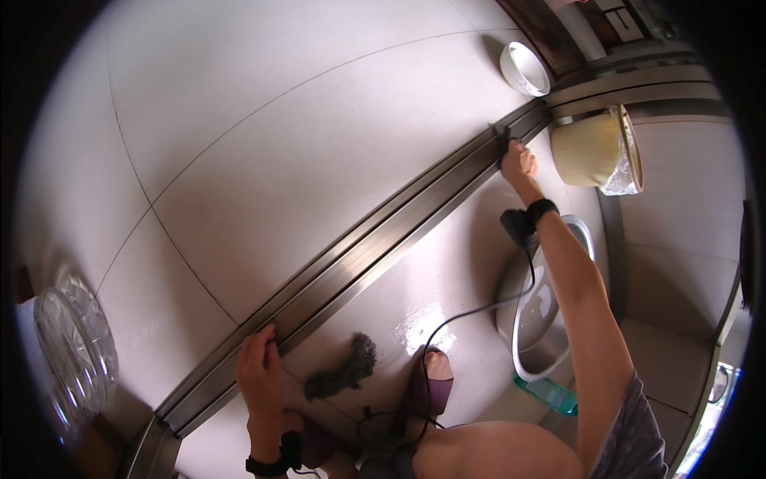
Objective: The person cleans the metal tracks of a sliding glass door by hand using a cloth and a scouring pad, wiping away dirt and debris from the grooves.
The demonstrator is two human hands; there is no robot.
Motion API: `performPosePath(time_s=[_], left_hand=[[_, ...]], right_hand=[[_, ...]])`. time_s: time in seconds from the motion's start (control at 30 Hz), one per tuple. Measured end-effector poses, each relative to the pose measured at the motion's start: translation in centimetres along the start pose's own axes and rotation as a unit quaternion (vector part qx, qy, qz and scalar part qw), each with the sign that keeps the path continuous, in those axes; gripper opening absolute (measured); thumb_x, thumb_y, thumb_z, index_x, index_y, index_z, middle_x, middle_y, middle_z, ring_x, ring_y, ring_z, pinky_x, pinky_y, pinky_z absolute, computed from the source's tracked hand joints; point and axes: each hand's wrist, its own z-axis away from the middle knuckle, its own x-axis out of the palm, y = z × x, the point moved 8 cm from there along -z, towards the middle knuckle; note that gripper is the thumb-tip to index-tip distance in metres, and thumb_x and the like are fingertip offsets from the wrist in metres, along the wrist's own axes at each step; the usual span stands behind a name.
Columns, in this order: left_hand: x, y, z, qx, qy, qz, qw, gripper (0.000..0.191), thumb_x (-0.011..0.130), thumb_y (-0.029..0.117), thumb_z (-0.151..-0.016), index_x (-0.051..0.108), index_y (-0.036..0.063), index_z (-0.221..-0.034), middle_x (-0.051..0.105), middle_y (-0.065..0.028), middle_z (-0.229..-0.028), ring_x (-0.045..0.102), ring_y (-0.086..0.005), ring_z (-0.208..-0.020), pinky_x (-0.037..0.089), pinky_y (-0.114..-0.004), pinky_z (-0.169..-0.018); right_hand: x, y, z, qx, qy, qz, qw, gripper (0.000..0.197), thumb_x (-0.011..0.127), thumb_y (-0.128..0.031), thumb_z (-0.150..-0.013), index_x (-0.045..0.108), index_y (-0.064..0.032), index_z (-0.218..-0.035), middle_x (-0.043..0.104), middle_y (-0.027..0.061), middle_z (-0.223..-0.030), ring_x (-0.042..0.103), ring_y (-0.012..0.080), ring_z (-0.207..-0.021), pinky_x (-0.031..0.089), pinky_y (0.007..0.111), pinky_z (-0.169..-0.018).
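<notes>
A metal sliding-door track (359, 254) runs diagonally along the tiled floor before me. My right hand (519, 163) is at its far end, closed around a dark cloth or scrubber (501, 133) pressed to the track; the grip hides part of it. My left hand (260, 368) rests on the near end of the track, holding nothing, its fingers slightly apart. Between that hand and my slippered foot, a dark, wet-looking scouring pad or rag (344, 368) lies crumpled on the floor. Wristbands are on both wrists, and a black device hangs at the right one.
A metal basin (519, 335) with foamy water stands under my right forearm, beside a green bottle (546, 395). Beyond are a yellowish bin (586, 149) with a plastic liner and a white bowl (525, 69). Clear ribbed plastic (78, 353) is at left. A black cable (461, 312) crosses my foot.
</notes>
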Motion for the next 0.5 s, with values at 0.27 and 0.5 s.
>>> performPosePath(time_s=[0.27,0.5], left_hand=[[1.8,1.8,-1.2,0.031,-0.008,0.016,0.999,0.026,0.061,-0.003,-0.09,0.067,0.0041,-0.114,0.067,-0.0135,-0.098,0.066,-0.0292,-0.088,0.052,-0.036,-0.076],[2.4,2.9,-1.4,0.034,0.012,0.087,0.996,0.025,0.062,-0.002,-0.089,0.068,0.0058,-0.113,0.067,-0.0113,-0.097,0.065,-0.0275,-0.084,0.053,-0.036,-0.073]], right_hand=[[-4.2,-8.3,14.5,-0.196,-0.081,-0.067,0.975,0.045,0.057,-0.008,-0.085,0.054,-0.004,-0.13,0.068,0.0212,-0.102,0.068,0.0402,-0.086,0.055,0.05,-0.075],[-11.4,-14.6,25.7,-0.354,-0.014,-0.131,0.926,0.053,0.06,0.005,-0.078,0.055,0.006,-0.13,0.066,0.0288,-0.1,0.069,0.0327,-0.07,0.058,0.039,-0.059]])
